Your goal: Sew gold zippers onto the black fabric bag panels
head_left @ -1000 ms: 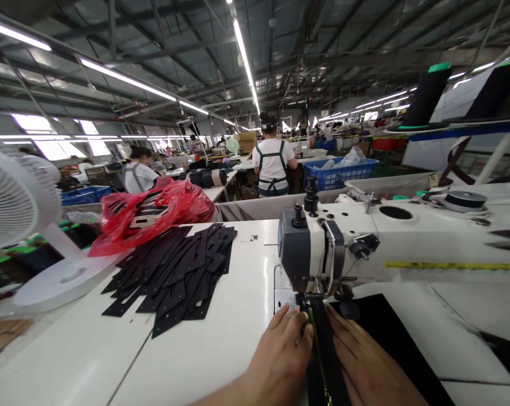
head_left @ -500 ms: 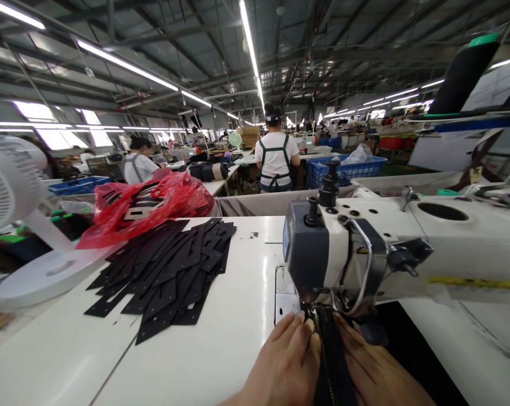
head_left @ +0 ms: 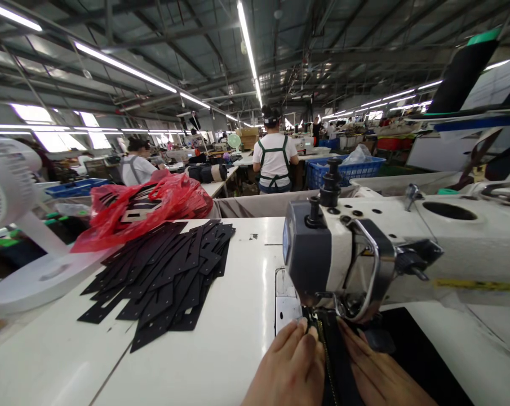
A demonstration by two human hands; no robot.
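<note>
A black fabric piece with a gold-toothed zipper runs under the needle area of a white and grey sewing machine. My left hand is on the zipper's left side, its fingers bunched and pressed together on the black edge close to the presser foot. To the right of the zipper, my right hand lies flat on the black fabric, fingers stretched forward beneath the machine head. More black fabric spreads out on the right under the arm. The needle and the right fingertips are partly hidden.
A pile of black slotted strips lies on the white table. Behind it rests a red plastic bag. A white fan stands at left. Beyond are a blue crate and a person in a white shirt.
The view has shifted slightly, with the machine and table appearing a little lower. Both hands stay by the zipper at the needle area, almost unmoved.
</note>
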